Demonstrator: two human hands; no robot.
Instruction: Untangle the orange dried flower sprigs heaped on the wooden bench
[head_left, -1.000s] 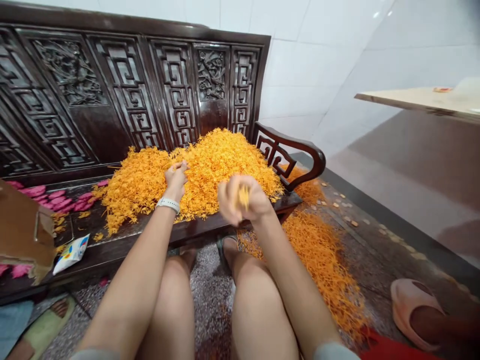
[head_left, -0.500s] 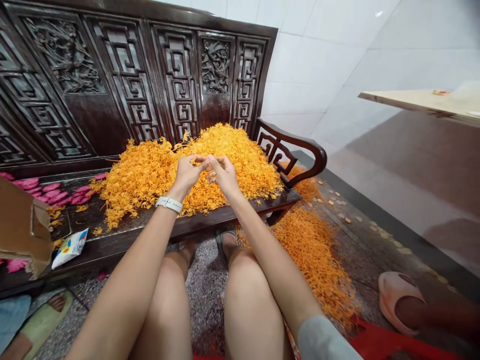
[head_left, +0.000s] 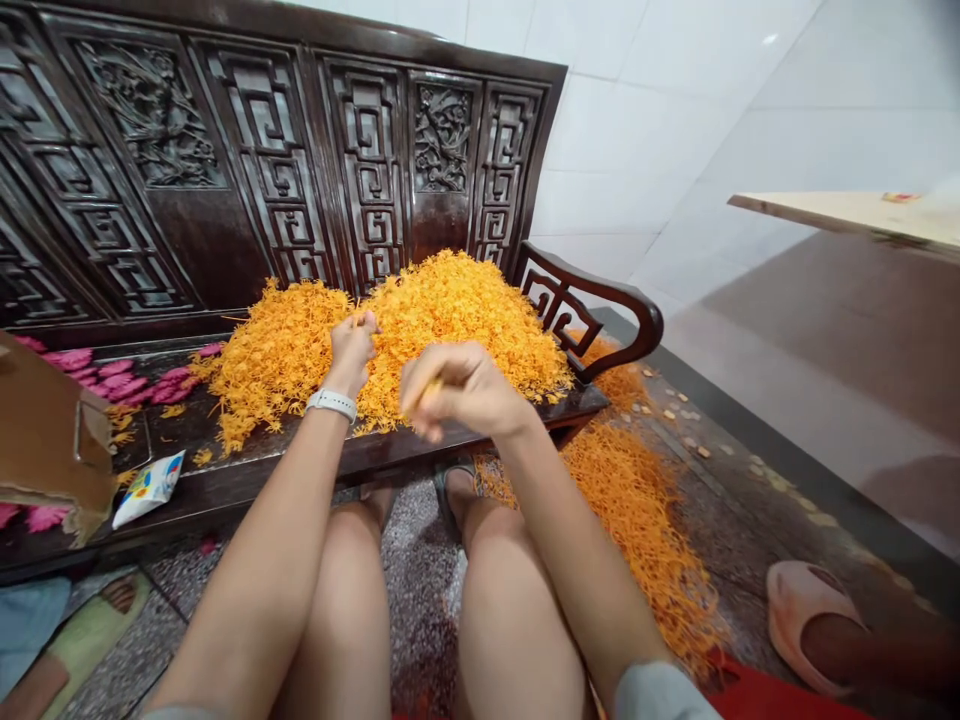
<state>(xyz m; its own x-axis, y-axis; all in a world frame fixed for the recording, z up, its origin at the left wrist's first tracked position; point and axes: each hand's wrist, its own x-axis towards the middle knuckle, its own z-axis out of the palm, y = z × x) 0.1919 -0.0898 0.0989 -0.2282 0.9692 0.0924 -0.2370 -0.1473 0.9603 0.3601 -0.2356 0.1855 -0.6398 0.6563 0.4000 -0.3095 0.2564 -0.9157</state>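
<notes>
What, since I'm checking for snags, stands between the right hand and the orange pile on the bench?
Nothing visible: the right hand is in front of the orange pile with no object between. The left hand is off to its left, and the armrest stands beyond the pile's right end.

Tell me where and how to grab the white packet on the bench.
Probably pinch the white packet by its far right end, from above and the right: it lies slanted, that end pointing away from the cardboard box close on its left.
</notes>
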